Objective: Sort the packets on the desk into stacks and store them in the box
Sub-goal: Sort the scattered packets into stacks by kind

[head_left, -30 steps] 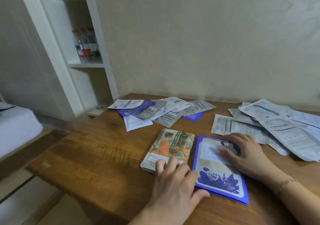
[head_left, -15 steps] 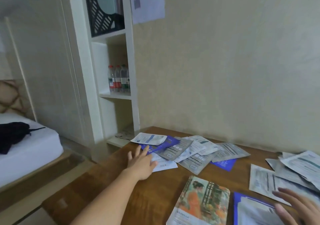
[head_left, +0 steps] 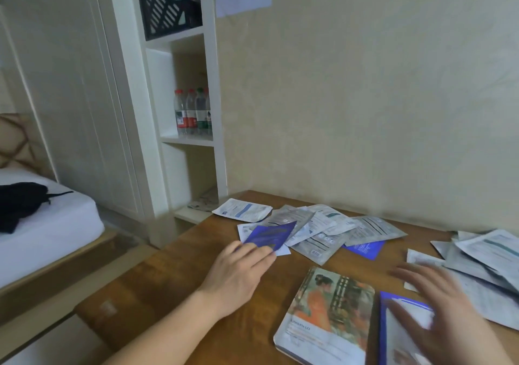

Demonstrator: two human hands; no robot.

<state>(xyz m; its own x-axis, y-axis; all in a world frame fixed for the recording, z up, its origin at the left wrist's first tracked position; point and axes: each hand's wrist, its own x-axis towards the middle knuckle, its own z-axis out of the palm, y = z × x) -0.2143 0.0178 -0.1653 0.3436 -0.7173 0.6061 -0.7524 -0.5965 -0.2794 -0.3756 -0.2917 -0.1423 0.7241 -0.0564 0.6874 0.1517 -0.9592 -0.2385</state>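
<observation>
Left hand (head_left: 238, 273) has lifted glossy blue packet (head_left: 268, 237), wooden desk (head_left: 174, 286)

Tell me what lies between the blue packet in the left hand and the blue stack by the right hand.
The left hand pinches the dark blue foil packet. Between it and the blue-edged stack under the blurred right hand lies only the flat painted-lady packet stack; lifted over it, nothing blocks the way.

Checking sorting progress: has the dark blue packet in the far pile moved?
Yes. The left hand has pulled the blue packet out, toward the desk's near left edge.
</observation>
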